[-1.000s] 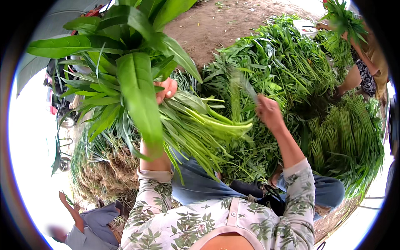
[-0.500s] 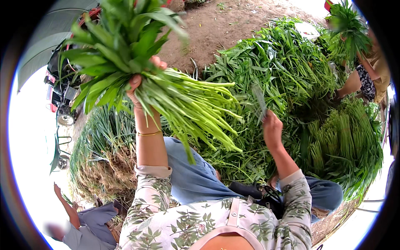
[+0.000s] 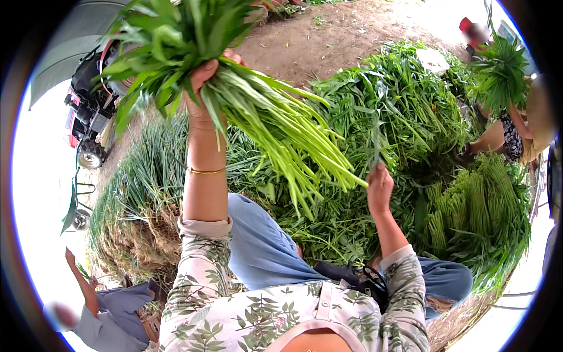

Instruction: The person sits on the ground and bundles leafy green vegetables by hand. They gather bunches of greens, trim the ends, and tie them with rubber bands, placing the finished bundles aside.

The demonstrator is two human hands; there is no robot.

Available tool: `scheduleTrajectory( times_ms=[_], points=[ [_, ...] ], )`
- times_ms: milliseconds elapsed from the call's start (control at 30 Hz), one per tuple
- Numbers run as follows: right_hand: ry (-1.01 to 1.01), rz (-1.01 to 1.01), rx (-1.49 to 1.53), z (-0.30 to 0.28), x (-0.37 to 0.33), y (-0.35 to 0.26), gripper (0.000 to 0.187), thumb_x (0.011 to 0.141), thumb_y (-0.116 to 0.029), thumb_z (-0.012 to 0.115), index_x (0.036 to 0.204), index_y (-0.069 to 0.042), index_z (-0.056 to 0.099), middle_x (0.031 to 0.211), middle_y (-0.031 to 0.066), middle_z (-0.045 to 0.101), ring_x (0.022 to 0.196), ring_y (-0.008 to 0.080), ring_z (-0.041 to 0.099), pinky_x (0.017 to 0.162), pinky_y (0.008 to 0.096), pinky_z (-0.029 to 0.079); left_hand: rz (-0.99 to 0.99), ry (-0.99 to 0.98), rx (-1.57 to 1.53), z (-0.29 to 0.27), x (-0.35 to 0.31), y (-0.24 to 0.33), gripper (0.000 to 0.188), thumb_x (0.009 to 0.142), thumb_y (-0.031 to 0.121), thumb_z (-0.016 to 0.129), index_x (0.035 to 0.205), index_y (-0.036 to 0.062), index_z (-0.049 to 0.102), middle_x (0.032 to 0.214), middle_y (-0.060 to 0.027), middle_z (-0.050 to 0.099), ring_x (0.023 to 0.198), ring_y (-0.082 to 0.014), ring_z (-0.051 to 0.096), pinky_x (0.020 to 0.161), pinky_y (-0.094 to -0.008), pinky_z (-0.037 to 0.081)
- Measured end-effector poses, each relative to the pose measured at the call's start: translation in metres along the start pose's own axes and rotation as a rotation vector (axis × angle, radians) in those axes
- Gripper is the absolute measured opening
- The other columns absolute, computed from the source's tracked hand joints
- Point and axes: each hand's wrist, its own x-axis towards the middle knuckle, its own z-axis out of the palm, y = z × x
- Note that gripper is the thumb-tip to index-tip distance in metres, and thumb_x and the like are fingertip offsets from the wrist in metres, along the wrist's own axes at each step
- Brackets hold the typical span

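Note:
My left hand (image 3: 206, 82) is raised, its fingers wrapped round a big bunch of long-stemmed leafy greens (image 3: 275, 123) that looks like water spinach. The broad leaves point up and left, while the pale green stems fan out toward the lower right. My right hand (image 3: 380, 189) is closed on a thin, greyish, knife-like blade (image 3: 376, 136) that stands up from the fist and is blurred. Stem tips of the bunch come close to that hand. Below and behind both hands spreads a large heap of loose greens (image 3: 340, 217).
Spring onions with roots (image 3: 141, 193) are piled at the left. Tied bundles of stems (image 3: 469, 202) stand at the right, near a person holding another bunch (image 3: 498, 73). A white bag (image 3: 432, 60) lies on the far heap. Another person (image 3: 111, 317) sits at lower left.
The bunch has tipped, its stems now pointing lower and reaching closer to my right hand. The blade in my right hand has swung from leaning left to nearly upright.

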Motion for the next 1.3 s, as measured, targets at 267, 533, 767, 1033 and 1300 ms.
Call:
scheduleTrajectory(
  times_ms=[267,533,767,1033,1300],
  points=[
    [-0.122,-0.01,-0.867,-0.077,-0.029,0.134,0.023,0.095,-0.026,0.048,0.106,-0.008,0.058,0.072,0.01,0.056,0.065,0.0259,0.057,0.056,0.0362,0.043,0.01,0.241,0.094,0.039,0.041,0.0,0.027,0.066,-0.004,0.068,0.091,0.0028,0.06,0.083,-0.0037,0.061,0.072,-0.0178,0.06,0.065,-0.0325,0.053],
    [0.05,-0.356,-0.119,-0.012,0.004,-0.038,0.025,0.098,-0.019,0.043,0.092,0.001,0.055,0.078,0.0011,0.059,0.073,0.0065,0.053,0.066,0.0204,0.044,-0.016,0.274,0.274,0.064,0.027,-0.015,0.024,0.063,-0.002,0.071,0.086,0.0032,0.064,0.082,-0.0059,0.064,0.072,-0.0187,0.06,0.065,-0.0332,0.052],
    [-0.044,-0.289,-0.641,0.001,0.006,0.024,0.03,0.098,-0.027,0.04,0.087,-0.003,0.055,0.061,0.0156,0.057,0.053,0.0312,0.054,0.051,0.0382,0.041,0.081,0.428,0.571,0.02,0.068,-0.017,0.042,0.06,0.006,0.077,0.099,0.0071,0.061,0.101,-0.0088,0.061,0.088,-0.0253,0.058,0.076,-0.0437,0.05],
    [-0.351,-0.548,-0.67,-0.031,-0.052,0.051,0.015,0.091,-0.01,0.053,0.08,-0.001,0.052,0.073,0.0172,0.059,0.062,0.0332,0.057,0.053,0.0374,0.043,-0.244,0.813,0.476,0.085,0.051,-0.018,0.041,0.083,0.019,0.063,0.117,-0.0009,0.052,0.119,-0.0134,0.056,0.11,-0.0215,0.05,0.095,-0.0374,0.038],
    [-0.264,-0.396,-0.855,0.033,0.0,0.034,0.02,0.094,-0.021,0.048,0.086,-0.003,0.043,0.067,0.0217,0.058,0.062,0.0399,0.058,0.051,0.045,0.044,-0.092,0.768,0.204,0.053,0.049,-0.052,0.019,0.072,0.013,0.072,0.086,0.0084,0.061,0.097,-0.0036,0.059,0.099,-0.0173,0.05,0.09,-0.0392,0.039]
  ],
)
